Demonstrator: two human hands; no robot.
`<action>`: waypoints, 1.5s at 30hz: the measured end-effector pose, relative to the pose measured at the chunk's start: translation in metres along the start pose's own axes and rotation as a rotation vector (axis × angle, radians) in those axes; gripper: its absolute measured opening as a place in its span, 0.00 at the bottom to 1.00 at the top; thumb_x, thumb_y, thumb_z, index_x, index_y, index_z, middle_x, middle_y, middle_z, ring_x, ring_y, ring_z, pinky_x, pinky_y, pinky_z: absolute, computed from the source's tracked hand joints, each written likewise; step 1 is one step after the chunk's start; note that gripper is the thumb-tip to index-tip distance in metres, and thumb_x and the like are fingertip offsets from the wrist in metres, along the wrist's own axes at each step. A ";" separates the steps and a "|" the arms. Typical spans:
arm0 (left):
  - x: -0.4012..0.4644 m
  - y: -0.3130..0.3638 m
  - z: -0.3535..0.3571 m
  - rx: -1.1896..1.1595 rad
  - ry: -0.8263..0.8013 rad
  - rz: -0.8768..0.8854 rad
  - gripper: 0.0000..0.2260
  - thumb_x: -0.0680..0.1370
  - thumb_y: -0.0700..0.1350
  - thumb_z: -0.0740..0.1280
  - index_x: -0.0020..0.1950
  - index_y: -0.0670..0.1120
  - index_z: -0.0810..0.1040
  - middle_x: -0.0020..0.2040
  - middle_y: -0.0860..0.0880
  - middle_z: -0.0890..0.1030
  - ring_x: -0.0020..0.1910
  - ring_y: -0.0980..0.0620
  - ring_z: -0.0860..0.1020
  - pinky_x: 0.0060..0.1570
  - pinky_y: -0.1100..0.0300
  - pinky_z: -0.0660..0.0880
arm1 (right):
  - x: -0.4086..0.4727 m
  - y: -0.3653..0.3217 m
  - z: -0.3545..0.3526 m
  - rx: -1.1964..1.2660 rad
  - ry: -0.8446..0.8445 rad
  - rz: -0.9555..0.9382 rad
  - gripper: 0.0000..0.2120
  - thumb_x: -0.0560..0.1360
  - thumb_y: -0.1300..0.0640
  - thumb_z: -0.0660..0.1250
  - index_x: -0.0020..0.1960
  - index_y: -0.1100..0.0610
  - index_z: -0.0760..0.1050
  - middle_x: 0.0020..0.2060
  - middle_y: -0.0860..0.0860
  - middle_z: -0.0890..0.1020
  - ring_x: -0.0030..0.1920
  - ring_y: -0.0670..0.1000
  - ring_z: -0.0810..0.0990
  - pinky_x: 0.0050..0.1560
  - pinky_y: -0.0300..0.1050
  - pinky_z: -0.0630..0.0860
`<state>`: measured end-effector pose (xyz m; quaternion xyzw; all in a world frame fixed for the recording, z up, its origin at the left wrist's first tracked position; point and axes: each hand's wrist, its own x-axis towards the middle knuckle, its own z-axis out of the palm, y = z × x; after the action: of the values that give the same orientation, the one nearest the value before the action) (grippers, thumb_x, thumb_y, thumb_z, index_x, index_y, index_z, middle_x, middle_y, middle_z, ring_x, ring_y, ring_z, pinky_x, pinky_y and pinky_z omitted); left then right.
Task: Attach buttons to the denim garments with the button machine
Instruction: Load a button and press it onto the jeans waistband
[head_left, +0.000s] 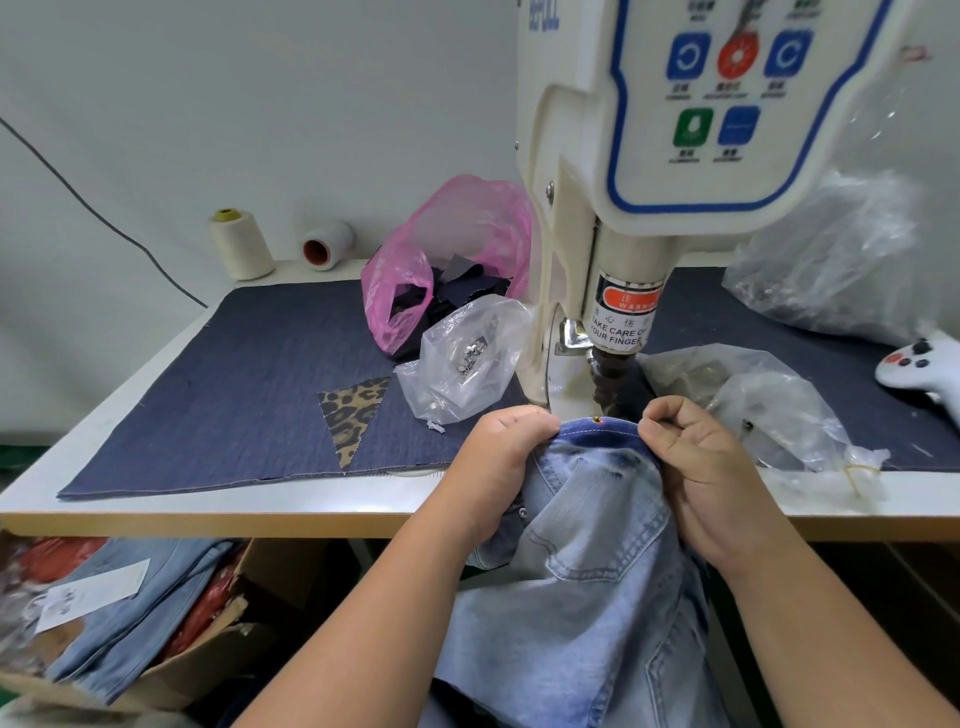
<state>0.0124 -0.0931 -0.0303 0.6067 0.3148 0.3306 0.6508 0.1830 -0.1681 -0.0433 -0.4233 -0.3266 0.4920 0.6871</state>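
Pinching the waistband of the jeans (587, 519) taut, the left hand (501, 457) and right hand (711, 467) clamp their fingers on it at the near tabletop (291, 506) edge, under the button machine (623, 291) head. Next, likely centre the mark, keeping fingers clear. Its red label reads "WARNING", then "TAKE CARE OF YOUR FINGER".

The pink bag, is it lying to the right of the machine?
No, the pink bag sits left of the machine, behind a clear bag of metal parts.
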 end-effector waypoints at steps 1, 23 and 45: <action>-0.001 0.000 0.001 0.006 -0.002 0.000 0.09 0.71 0.50 0.67 0.31 0.49 0.73 0.29 0.49 0.70 0.29 0.53 0.66 0.29 0.61 0.62 | 0.000 0.000 0.000 -0.007 0.001 -0.006 0.07 0.69 0.60 0.68 0.37 0.49 0.80 0.39 0.57 0.80 0.40 0.51 0.81 0.41 0.40 0.80; -0.054 0.046 0.010 0.219 -0.085 0.191 0.10 0.77 0.46 0.66 0.35 0.49 0.76 0.29 0.55 0.70 0.23 0.60 0.67 0.26 0.71 0.64 | -0.060 -0.023 0.029 -0.613 -0.014 -0.472 0.05 0.71 0.48 0.69 0.46 0.46 0.77 0.38 0.50 0.83 0.40 0.48 0.82 0.43 0.37 0.78; -0.152 -0.019 0.024 0.416 0.323 -0.049 0.39 0.53 0.69 0.69 0.63 0.59 0.71 0.62 0.60 0.76 0.61 0.60 0.74 0.63 0.60 0.72 | -0.126 -0.064 0.098 -0.326 -0.176 -0.617 0.12 0.73 0.65 0.67 0.43 0.48 0.78 0.37 0.49 0.85 0.41 0.45 0.85 0.44 0.33 0.78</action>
<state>-0.0559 -0.2308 -0.0465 0.6590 0.4904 0.3354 0.4614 0.0858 -0.2727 0.0527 -0.3649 -0.5711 0.2375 0.6959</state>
